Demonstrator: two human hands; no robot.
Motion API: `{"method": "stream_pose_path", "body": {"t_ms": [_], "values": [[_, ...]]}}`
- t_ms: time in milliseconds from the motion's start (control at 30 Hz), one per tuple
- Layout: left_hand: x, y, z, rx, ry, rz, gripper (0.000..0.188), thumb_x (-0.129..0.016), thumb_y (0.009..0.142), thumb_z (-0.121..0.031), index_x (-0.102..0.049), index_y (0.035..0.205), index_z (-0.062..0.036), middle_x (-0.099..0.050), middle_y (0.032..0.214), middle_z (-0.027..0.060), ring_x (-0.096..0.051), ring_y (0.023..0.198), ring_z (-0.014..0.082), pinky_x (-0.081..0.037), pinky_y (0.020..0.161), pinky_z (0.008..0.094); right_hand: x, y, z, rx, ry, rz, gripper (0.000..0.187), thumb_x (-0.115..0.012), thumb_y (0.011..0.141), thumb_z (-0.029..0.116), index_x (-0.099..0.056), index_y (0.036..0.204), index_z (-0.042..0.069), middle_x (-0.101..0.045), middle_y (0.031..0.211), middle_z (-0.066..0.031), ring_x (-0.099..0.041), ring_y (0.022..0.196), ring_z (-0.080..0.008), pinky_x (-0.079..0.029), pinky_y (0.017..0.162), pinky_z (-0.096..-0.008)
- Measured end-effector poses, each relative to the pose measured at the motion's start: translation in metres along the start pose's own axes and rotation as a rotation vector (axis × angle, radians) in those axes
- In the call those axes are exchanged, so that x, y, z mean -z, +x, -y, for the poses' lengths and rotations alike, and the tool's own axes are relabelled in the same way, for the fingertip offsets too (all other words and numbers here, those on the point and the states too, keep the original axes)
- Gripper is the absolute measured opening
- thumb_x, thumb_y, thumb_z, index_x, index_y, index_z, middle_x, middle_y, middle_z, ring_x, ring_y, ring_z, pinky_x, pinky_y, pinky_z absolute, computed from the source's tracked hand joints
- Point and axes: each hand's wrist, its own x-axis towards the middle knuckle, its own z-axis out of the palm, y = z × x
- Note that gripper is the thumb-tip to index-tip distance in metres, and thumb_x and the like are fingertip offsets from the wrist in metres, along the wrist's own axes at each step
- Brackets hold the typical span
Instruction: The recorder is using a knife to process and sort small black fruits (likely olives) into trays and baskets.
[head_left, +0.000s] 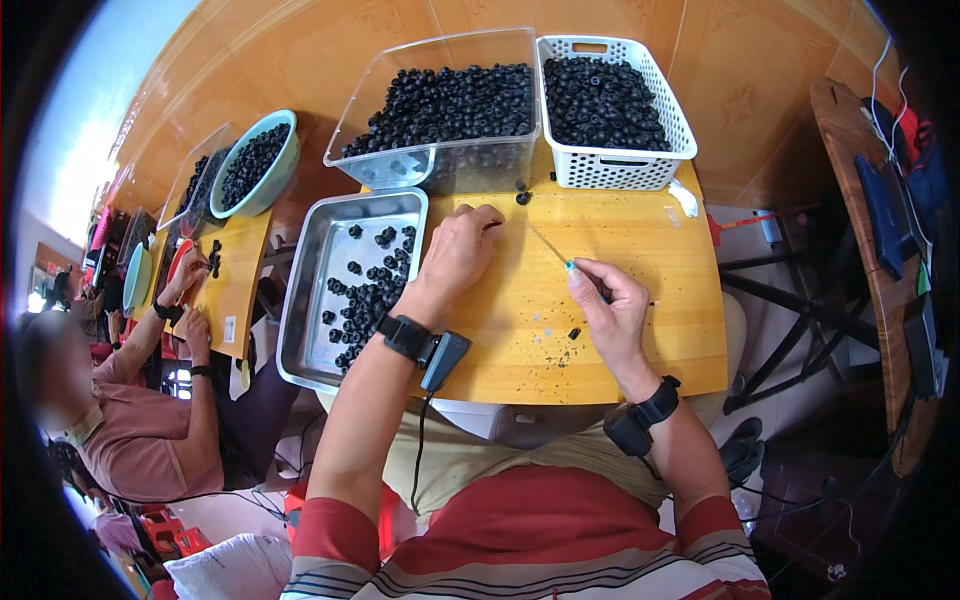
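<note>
My left hand [462, 252] is closed above the table, just right of the metal tray. A small black part [492, 226] shows at its pinched fingertips, mostly hidden by them. In my right hand [612, 305] is a slim pick-like tool [548, 243], gripped near its teal end. Its thin shaft points up and left, toward the left hand, with a gap between. The metal tray [300, 290] holds loose black ring-shaped parts [372, 305]. A single black piece [574, 334] and small dark scraps lie on the wooden table [650, 350] between my forearms.
A clear plastic bin [440, 160] and a white perforated basket [625, 165], both full of black parts, stand at the back. A crumpled white scrap [684, 198] lies by the basket. At left a co-worker [150, 420] sits at another table with a green basin [262, 165].
</note>
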Motion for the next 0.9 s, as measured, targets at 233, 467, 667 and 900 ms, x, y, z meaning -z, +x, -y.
{"method": "stream_pose_path", "body": {"t_ms": [233,467,667,900], "values": [[0.005,-0.024,-0.015,0.309,-0.658,0.036,0.019,-0.072,0.092,-0.008,-0.069,0.107,0.0031,-0.07,0.092,0.0097,-0.069,0.081,0.0169,-0.057,0.074,0.0316,0.0,0.0,0.003,-0.018,0.01,0.001,0.029,-0.076,0.094,0.019,-0.073,0.108,-0.006,-0.071,0.086,-0.0034,-0.058,0.074,-0.0055,-0.049,0.066,-0.0218],[0.016,-0.056,-0.045,0.545,-1.306,0.025,0.021,-0.069,0.096,-0.005,-0.066,0.116,0.0016,-0.07,0.1,0.007,-0.071,0.089,0.0171,-0.061,0.085,0.0291,0.001,0.0,0.002,-0.018,-0.024,0.013,0.028,-0.075,0.094,0.018,-0.073,0.107,-0.006,-0.07,0.083,-0.0015,-0.057,0.072,-0.0049,-0.048,0.065,-0.0216],[0.017,-0.07,-0.054,0.673,-1.555,-0.089,0.017,-0.067,0.097,-0.005,-0.066,0.114,-0.0009,-0.07,0.104,0.0079,-0.072,0.095,0.0193,-0.063,0.085,0.0312,0.0,-0.001,0.0,-0.006,-0.007,0.011,0.029,-0.076,0.094,0.019,-0.073,0.107,-0.006,-0.068,0.082,-0.0002,-0.055,0.072,-0.0044,-0.047,0.064,-0.0214],[-0.003,-0.08,-0.047,0.638,-1.928,-0.126,0.015,-0.064,0.1,-0.011,-0.066,0.114,-0.0061,-0.071,0.104,0.0051,-0.07,0.093,0.0146,-0.061,0.088,0.0302,-0.003,-0.005,0.004,0.015,-0.034,0.068,0.028,-0.076,0.094,0.019,-0.073,0.108,-0.005,-0.071,0.085,-0.002,-0.057,0.073,-0.005,-0.048,0.066,-0.0218]]}}
